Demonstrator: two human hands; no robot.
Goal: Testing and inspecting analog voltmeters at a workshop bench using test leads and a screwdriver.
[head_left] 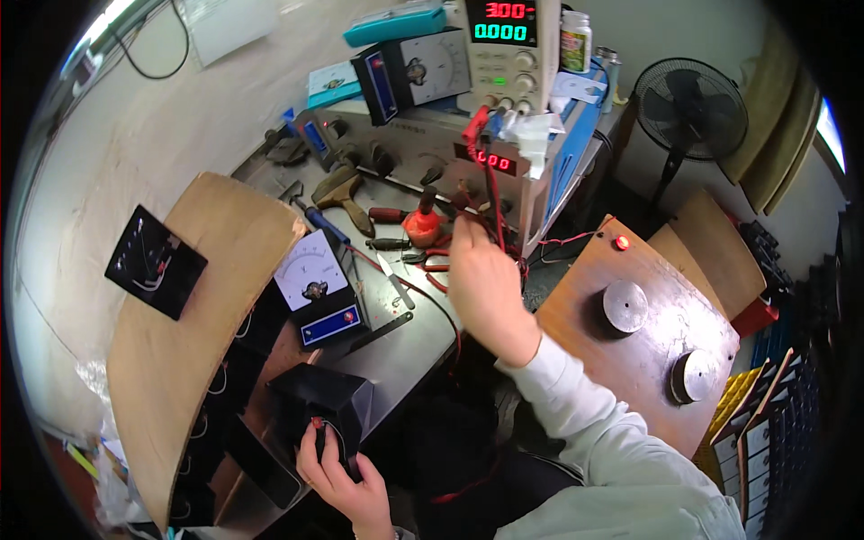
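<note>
My left hand is wrapped round the near end of a black meter case at the bench's front edge. A small red piece shows by its fingertips. My right hand reaches far over the bench, fingers pressed together and pointing away. Its fingertips are beside a red pot with a dark stopper and under hanging red and black leads. Whatever those fingers hold is hidden. An analog panel meter with a white dial stands left of a small knife.
Pliers, a brush and screwdrivers lie toward the back. A power supply with lit digits stands on a metal instrument. At left a curved brown board carries a dark meter. A wooden board with metal discs stands right.
</note>
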